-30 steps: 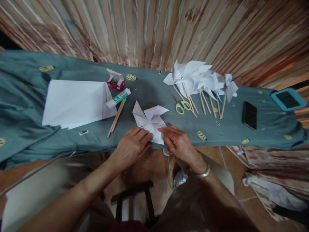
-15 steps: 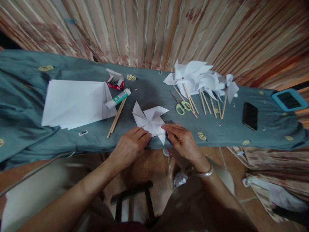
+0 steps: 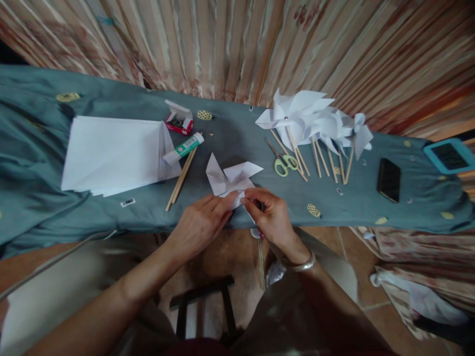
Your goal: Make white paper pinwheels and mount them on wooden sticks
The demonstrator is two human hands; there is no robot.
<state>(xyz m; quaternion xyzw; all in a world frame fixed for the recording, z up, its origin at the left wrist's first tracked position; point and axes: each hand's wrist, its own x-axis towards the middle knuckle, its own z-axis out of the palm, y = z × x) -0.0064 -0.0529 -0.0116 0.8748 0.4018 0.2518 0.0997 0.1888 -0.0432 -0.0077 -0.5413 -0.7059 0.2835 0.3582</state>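
A white paper pinwheel point(image 3: 237, 175) lies near the front edge of the cloth-covered table, its two far blades sticking up and outward. The fingers of my left hand point(image 3: 204, 217) press on its near left side. From the other side, my right hand point(image 3: 269, 212) pinches a near corner of the paper, close to the left fingertips. Both hands hide the near part of the pinwheel. Wooden sticks point(image 3: 180, 180) rest to the left, beside a glue stick point(image 3: 184, 148).
A stack of white paper point(image 3: 113, 153) lies at the left, near an open red box point(image 3: 179, 122) of small dark pieces. Green-handled scissors point(image 3: 284, 162) lie beside several finished pinwheels point(image 3: 300, 116) on sticks. Farther right are a phone point(image 3: 389, 180) and a blue-framed device point(image 3: 451, 155).
My right hand has moved left, bringing the pinwheel's right corner in toward the middle. My left fingers have shifted slightly farther onto the paper. The view has shifted a little.
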